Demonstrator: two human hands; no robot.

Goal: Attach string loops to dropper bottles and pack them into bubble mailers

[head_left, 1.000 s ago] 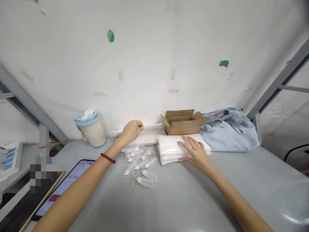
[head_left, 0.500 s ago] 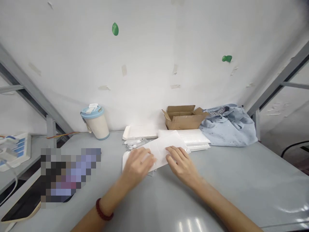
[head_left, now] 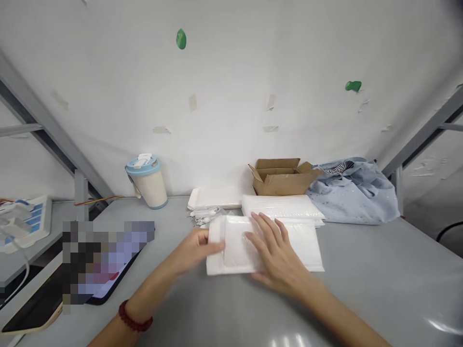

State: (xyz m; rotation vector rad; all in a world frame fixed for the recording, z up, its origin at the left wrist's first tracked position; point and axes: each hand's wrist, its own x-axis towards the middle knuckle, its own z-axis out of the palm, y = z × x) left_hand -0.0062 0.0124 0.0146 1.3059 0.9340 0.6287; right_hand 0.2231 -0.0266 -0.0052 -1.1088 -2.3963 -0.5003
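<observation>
A white bubble mailer (head_left: 304, 243) lies crosswise in front of me, with a smaller flat white packet (head_left: 237, 246) at its left part. Whether the packet is inside the mailer or on top of it, I cannot tell. My left hand (head_left: 197, 248) pinches the left end, thumb on top and fingers behind. Across the middle rests my right hand (head_left: 277, 255), its fingers spread over the white surface and its thumb near the lower edge. Just behind are a stack of bubble mailers (head_left: 282, 205), a stack of white flat boxes or envelopes (head_left: 217, 196) and some bagged white cables (head_left: 206, 214).
An open cardboard box (head_left: 284, 183) and a bundled light-blue cloth (head_left: 358, 193) stand against the wall. To the left are a lidded cup (head_left: 152, 185), a partly blurred phone (head_left: 119, 274), another dark device (head_left: 34, 301) and a power strip (head_left: 34, 224). Metal posts frame both sides.
The slanted white piece under both hands now lies straighter, and a bubble mailer shows beneath my right hand. My left hand has moved to the left end and closed on it.
</observation>
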